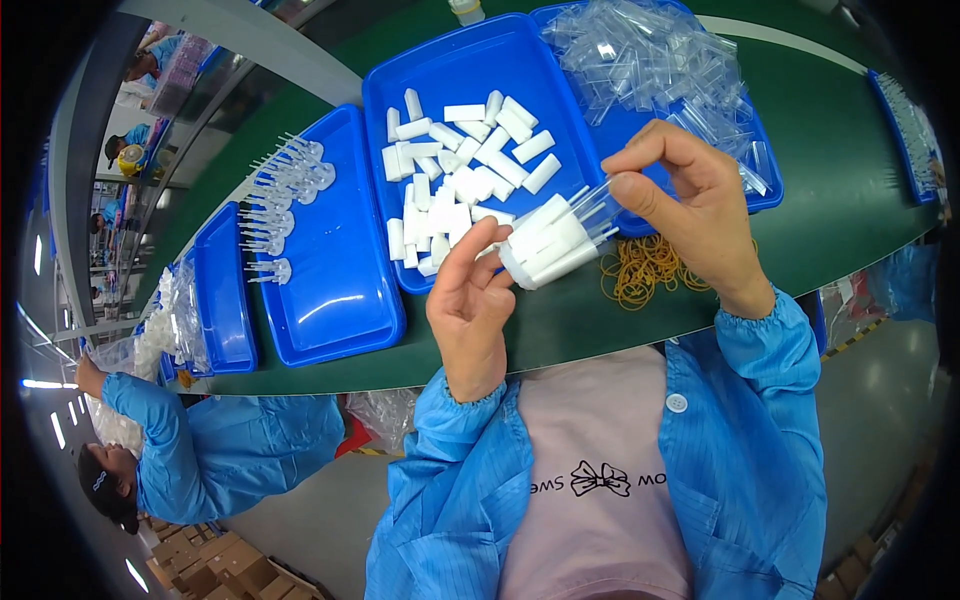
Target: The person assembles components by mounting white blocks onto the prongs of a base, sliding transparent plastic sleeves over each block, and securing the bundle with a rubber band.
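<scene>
Presumably for steadiness, the white-block cluster [553,245] is held near the front edge of the desk [560,335], base closely pinched by the left grip [468,315], clear end [596,205] by the right grip [698,200].

I have a clear pronged holder [517,267] tilted in mid-air on my feed, base [512,272] to the lower left. Elongated white blocks [549,240] lie lengthwise along its thin prongs [606,235]; clear plastic [601,202] overlaps the prong ends, how closely I cannot tell.
</scene>
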The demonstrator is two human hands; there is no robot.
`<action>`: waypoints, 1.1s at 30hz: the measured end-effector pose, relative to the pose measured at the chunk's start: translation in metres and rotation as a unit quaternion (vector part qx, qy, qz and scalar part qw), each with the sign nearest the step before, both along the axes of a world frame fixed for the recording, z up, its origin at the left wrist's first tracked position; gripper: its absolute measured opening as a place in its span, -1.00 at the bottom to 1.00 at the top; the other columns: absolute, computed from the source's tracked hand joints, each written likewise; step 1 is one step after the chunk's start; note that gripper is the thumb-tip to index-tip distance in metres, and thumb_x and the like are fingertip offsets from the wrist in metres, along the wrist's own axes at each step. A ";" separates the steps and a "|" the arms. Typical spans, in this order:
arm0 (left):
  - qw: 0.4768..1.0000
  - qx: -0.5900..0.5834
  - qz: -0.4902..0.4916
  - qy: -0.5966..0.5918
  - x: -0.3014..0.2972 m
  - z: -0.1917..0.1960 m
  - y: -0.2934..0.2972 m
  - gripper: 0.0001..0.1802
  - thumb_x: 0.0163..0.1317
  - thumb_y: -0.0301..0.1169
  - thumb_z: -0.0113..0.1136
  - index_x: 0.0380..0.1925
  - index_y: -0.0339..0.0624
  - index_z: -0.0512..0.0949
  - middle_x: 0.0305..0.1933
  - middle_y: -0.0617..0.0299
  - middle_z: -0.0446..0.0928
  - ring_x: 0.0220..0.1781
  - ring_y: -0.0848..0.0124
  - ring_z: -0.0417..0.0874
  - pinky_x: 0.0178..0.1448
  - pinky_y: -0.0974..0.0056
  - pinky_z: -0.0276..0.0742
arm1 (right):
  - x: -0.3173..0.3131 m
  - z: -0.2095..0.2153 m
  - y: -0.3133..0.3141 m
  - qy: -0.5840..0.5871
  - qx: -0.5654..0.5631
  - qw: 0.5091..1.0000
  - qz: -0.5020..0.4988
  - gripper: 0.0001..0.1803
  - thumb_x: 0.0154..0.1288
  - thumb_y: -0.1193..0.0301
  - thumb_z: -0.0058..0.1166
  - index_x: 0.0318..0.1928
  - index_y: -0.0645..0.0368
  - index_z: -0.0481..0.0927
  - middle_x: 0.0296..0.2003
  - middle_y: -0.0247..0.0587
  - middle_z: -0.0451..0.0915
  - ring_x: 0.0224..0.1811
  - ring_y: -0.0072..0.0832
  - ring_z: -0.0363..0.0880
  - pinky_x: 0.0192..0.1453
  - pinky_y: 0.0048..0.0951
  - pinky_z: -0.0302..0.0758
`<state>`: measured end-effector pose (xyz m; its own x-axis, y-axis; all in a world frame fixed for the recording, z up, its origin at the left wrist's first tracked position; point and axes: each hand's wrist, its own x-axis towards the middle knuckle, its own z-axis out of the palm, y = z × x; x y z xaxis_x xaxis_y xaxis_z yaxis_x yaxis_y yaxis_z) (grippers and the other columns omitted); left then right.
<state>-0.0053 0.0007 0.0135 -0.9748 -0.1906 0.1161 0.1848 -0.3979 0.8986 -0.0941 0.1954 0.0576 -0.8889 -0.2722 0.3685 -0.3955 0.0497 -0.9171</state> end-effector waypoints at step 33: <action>0.997 -0.071 -0.004 0.005 0.000 -0.009 0.007 -0.57 0.07 -0.64 0.27 0.00 -0.41 0.47 0.01 0.11 0.40 0.08 0.24 0.53 0.15 0.25 0.51 | 0.020 -0.004 -0.019 0.123 0.055 0.990 -0.036 -0.90 -0.01 0.52 0.27 -0.44 0.23 0.61 -0.51 -0.25 0.54 -0.47 -0.45 0.47 -0.39 -0.47 0.32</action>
<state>-0.0050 0.0077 0.0047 -0.9749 -0.1640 0.1507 0.1910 -0.2675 0.9444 -0.0743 0.1763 0.0539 -0.7941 -0.2620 0.5484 -0.5986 0.1808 -0.7804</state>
